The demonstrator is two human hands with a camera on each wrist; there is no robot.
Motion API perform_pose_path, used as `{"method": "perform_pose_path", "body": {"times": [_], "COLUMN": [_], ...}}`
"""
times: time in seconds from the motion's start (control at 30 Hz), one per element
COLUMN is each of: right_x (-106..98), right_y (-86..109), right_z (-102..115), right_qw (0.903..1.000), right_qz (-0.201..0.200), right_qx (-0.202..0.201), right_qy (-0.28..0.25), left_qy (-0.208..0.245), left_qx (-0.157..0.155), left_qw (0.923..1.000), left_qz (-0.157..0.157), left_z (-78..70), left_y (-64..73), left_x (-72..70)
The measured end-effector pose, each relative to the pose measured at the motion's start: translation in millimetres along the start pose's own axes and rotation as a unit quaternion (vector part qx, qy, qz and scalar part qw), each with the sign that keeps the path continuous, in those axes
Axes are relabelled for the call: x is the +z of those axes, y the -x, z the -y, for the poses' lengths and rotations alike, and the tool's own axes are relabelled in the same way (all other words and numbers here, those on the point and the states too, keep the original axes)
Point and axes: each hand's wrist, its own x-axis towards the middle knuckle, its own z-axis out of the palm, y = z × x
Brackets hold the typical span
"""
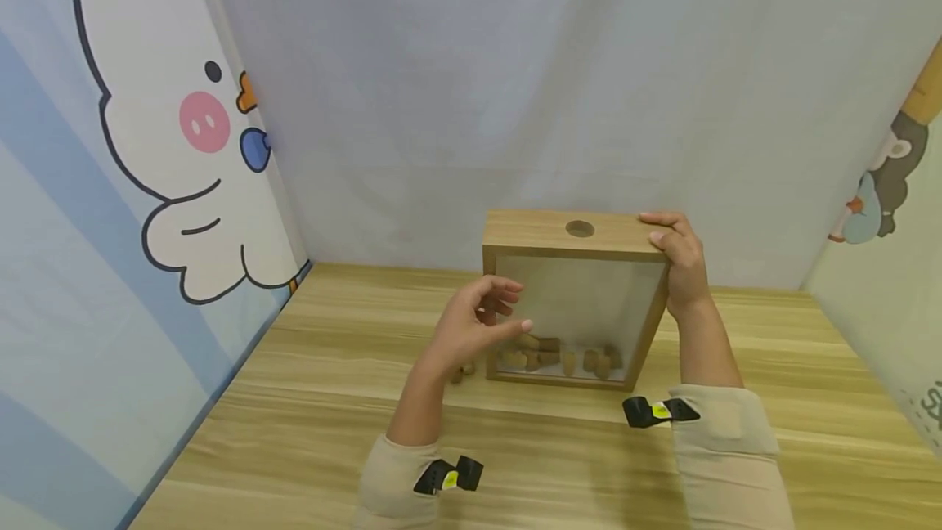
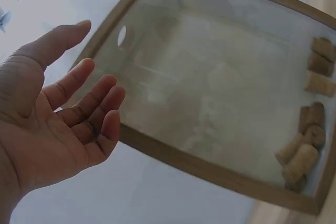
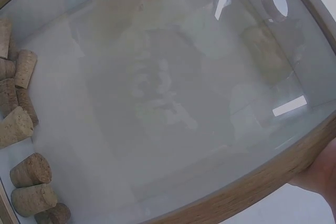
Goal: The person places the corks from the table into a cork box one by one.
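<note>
A wooden shadow box [image 1: 574,301] with a clear front stands upright on the table, a round hole [image 1: 580,228] in its top. Several corks [image 1: 569,363] lie along its bottom; the left wrist view shows them as brown corks [image 2: 302,163] behind the pane. My right hand [image 1: 683,260] grips the box's upper right corner, fingers over the top and palm along the side. In front of the box's left side hovers my left hand [image 1: 474,321], empty, its fingers loosely bent and thumb apart from them. Only part of the right hand [image 3: 317,174] shows in the right wrist view.
A few loose corks [image 1: 464,370] lie on the wood-grain table [image 1: 331,399] left of the box, partly behind the left wrist. A pale curtain [image 1: 471,105] hangs behind the table, and printed cartoon panels [image 1: 191,121] stand at both sides.
</note>
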Motion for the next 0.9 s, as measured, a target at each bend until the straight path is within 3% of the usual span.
{"method": "perform_pose_path", "body": {"times": [0.3, 0.57, 0.7, 0.9], "right_x": [-3, -2, -1, 2], "right_y": [-0.5, 0.3, 0.9, 0.8], "right_z": [1, 1, 0, 1], "right_qw": [1.0000, 1.0000, 1.0000, 1.0000], "right_qz": [-0.001, -0.005, -0.005, -0.003], "right_qx": [0.000, 0.001, -0.001, -0.003], "right_qy": [0.002, -0.004, -0.006, -0.008], "left_qy": [-0.004, -0.012, -0.017, -0.029], "left_qx": [-0.036, -0.075, -0.101, -0.114], "left_qw": [0.9985, 0.9952, 0.9928, 0.9915], "left_qz": [0.041, 0.062, 0.062, 0.057], "left_z": [9.4, 63.6, 79.2, 96.2], "left_y": [17.6, 28.1, 36.2, 47.0], "left_x": [-5.7, -14.7, -21.7, -32.9]}}
